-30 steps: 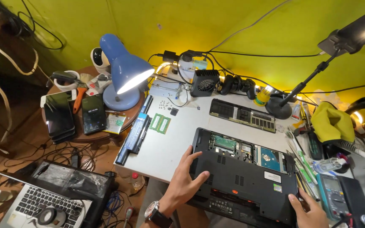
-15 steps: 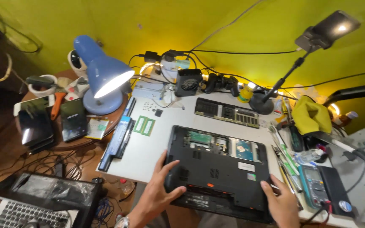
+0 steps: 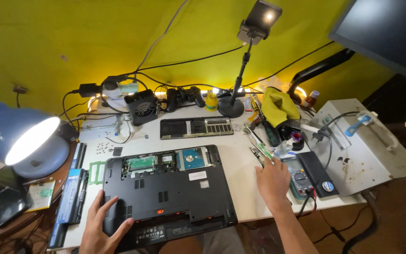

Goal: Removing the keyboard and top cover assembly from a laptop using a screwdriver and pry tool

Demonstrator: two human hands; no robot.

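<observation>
**One opened laptop, two hands, both flat**

While the left hand (image 3: pixel 103 226) rests with fingers spread on the near-left corner of the single upturned black laptop (image 3: pixel 167 193), it grips nothing. The laptop lies base-up on the white table (image 3: pixel 240 155), directly under those fingers and stretching away from their tips. Inside it show one green memory board (image 3: pixel 139 163) and one silver hard drive (image 3: pixel 192 158), both beyond the fingertips. One removed cover panel (image 3: pixel 196 127) lies farther off. The right hand (image 3: pixel 272 181) lies open, palm down, clear of the laptop; its fingertips reach a bundle of hand tools (image 3: pixel 259 153), and one multimeter (image 3: pixel 299 181) sits just beside its outer edge. One lit blue desk lamp (image 3: pixel 27 141) stands outside the left hand.
</observation>
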